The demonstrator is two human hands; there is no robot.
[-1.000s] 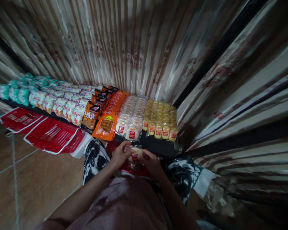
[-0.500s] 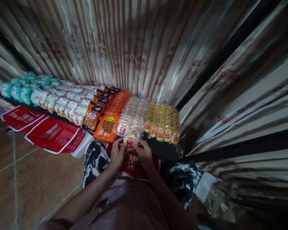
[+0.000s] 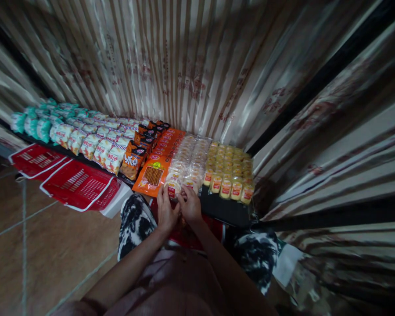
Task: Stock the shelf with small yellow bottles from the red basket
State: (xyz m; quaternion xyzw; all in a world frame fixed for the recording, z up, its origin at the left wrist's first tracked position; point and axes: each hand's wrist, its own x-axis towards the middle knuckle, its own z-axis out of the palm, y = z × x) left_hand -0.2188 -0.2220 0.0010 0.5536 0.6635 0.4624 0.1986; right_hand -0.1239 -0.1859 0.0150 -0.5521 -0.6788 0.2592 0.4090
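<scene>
A clear packet with a white round biscuit and a red label (image 3: 173, 188) sits at the front of the left of two columns of like packets (image 3: 188, 151). My left hand (image 3: 166, 212) pinches it at its near left edge, fingers pointing forward. At its right edge are the bent fingers of my right hand (image 3: 190, 205), closed on it; their tips are partly hidden. Just left of my left hand lies a flat orange snack bag (image 3: 150, 175) with a window showing brown sticks. Small yellow packaged cakes (image 3: 226, 188) stand in rows to the right.
Orange-black snack bags (image 3: 133, 160), white bags (image 3: 100, 147) and teal packets (image 3: 43, 128) line the black shelf (image 3: 225, 210) leftward. Red baskets with white handles (image 3: 77, 186) stand below. A striped curtain (image 3: 191, 66) hangs behind; a dark pole (image 3: 303, 87) slants at right.
Both hands have moved the white biscuit packet forward and left, from in front of the columns to the head of the left one. The whole view has shifted slightly.
</scene>
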